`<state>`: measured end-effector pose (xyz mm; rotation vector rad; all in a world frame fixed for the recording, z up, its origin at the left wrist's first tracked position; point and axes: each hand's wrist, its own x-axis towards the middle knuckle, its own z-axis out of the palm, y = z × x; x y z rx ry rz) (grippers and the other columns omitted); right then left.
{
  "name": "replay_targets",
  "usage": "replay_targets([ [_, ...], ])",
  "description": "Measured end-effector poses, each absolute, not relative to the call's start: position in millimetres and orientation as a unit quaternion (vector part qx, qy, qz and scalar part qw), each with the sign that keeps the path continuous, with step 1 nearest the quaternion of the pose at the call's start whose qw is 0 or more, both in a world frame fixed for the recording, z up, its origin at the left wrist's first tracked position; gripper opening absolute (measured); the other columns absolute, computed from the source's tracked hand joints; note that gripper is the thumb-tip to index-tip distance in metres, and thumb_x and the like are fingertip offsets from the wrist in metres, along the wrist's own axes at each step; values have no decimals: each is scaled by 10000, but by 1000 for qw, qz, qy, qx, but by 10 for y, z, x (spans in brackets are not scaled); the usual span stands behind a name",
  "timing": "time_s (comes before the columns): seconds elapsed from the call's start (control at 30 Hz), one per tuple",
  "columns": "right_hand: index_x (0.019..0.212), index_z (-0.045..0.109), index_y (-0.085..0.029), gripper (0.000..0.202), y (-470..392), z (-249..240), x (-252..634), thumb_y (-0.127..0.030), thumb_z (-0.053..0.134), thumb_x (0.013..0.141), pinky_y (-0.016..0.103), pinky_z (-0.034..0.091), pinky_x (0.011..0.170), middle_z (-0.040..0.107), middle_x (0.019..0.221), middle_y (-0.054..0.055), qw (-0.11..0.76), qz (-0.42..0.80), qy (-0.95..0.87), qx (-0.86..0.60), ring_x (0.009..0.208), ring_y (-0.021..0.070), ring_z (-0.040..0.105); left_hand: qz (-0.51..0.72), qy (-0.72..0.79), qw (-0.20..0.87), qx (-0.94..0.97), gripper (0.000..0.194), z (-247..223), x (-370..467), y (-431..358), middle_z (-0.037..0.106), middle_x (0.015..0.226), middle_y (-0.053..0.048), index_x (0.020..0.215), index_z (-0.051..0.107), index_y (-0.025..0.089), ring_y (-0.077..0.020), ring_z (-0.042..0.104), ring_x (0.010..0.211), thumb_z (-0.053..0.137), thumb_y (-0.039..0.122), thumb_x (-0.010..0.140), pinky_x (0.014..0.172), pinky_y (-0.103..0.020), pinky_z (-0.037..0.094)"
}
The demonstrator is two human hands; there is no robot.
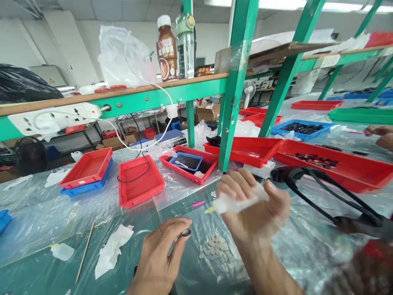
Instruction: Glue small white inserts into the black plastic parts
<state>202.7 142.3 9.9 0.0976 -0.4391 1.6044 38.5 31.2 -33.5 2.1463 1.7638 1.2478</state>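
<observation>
While the left hand [161,254], at the near edge, pinches a small dark round piece [186,232] between thumb and finger, a light grip at its rim would probably serve best, keeping the piece level and its face clear of fingertips. Just to the right, pale flat pieces [217,246] lie loose on the plastic sheet [147,237], so low sleeves and wrists could scatter them. Slightly farther and right, the right hand [253,205] grasps a white bottle [235,205], motion-blurred, its yellow tip pointing left and apart from the round piece; gentle finger pressure seems wise, since a hard squeeze might push out too much. Farther on, a pink-handled tool [198,203] lies short of the red trays [141,180].
</observation>
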Motion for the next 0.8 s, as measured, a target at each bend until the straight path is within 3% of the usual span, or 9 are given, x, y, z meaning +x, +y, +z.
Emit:
replay_targets([
  [0.1,815,552,-185,252,1658,152,2063,-144,739,650,189,638,726,577,726,-41,669,729,-128,68,682,73,621,425,552,31,717,255,-302,356,277,788,1112,14,1114,600,332,-163,769,970,545,142,952,812,-275,645],
  [0.2,868,604,-182,151,1820,-13,2190,-193,715,767,272,636,890,649,858,4,653,748,-117,8,855,125,696,422,553,19,718,246,-235,329,216,780,1136,22,1131,602,326,-151,764,969,545,162,957,794,-240,639],
  [0.3,876,631,-187,191,1893,-397,2393,-354,709,828,300,645,822,691,960,54,625,770,-110,-66,938,170,714,421,556,22,716,245,-186,305,153,781,1134,26,1127,608,328,-146,764,972,520,163,968,776,-219,636],
  [0.43,874,644,-200,204,1813,-1138,2653,-395,697,853,230,597,507,705,814,23,634,748,-105,-164,646,128,663,448,523,-18,725,224,-187,284,134,790,1083,45,1129,615,331,-109,768,870,540,191,969,806,-180,618],
  [0.5,854,649,-205,165,1744,-1489,2765,-366,679,874,214,574,444,691,747,10,626,743,-104,-212,556,112,616,449,513,-38,730,208,-190,286,139,793,1075,41,1121,621,317,-95,764,875,555,196,966,826,-155,602],
  [0.57,882,659,-199,107,1706,-1755,2872,-305,662,891,205,616,508,707,781,11,625,732,-110,-247,606,107,651,444,509,-50,736,197,-179,291,141,798,1065,45,1105,629,309,-82,763,880,560,191,964,824,-131,589],
  [0.67,956,670,-181,96,1766,-1971,3019,-245,671,885,236,672,739,736,911,21,637,704,-142,-279,825,119,724,431,515,-60,739,174,-139,289,147,807,1058,50,1113,634,314,-73,769,869,559,238,975,786,-110,584],
  [0.8,992,696,-169,196,2056,-2076,3137,-313,716,861,334,653,894,740,1066,64,627,666,-247,-320,1007,172,717,417,535,-70,732,165,-128,254,216,812,1033,61,1110,644,333,-80,781,829,540,314,983,722,-108,592],
])
